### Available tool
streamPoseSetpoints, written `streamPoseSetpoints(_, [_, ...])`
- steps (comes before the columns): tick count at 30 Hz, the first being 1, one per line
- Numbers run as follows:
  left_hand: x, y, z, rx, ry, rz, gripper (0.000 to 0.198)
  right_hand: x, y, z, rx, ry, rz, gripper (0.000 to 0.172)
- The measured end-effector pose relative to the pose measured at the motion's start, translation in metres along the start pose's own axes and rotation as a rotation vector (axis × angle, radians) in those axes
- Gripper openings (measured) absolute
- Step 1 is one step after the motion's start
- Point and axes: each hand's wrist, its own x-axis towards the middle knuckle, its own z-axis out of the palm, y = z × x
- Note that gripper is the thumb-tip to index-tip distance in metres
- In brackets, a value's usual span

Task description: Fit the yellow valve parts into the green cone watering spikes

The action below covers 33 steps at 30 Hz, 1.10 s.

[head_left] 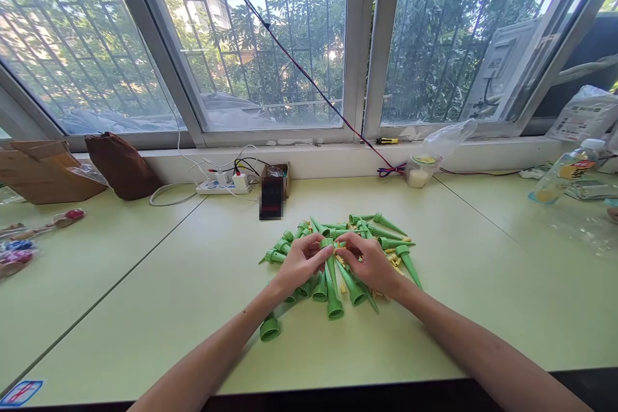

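My left hand (300, 265) is closed around a green plastic watering spike (327, 244), its ribbed wide end up and the taper pointing down. Right beside it, my right hand (371, 264) has thumb and forefinger pinched together at the spike's side. Whatever lies in that pinch is too small to make out, perhaps a yellow piece. Under and around both hands lies a heap of similar green spikes (334, 307), some with their hollow ends facing me. Small yellow plastic pieces (396, 262) are scattered among them, mostly on the right.
The heap rests on a pale green table (168, 315). Behind it are a small box with a dark front (271, 198), a power strip (223, 187) with cables, and a plastic jar (418, 172). A bottle (566, 170) leans at right; a brown bag (123, 166) stands at left.
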Motion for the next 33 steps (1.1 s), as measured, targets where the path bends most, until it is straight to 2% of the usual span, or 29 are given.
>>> streamPoseSetpoints(33, [-0.0007, 0.0033, 0.0003, 0.050, -0.013, 0.020, 0.036, 0.0000, -0.0018, -0.0002, -0.016, 0.004, -0.001, 0.019])
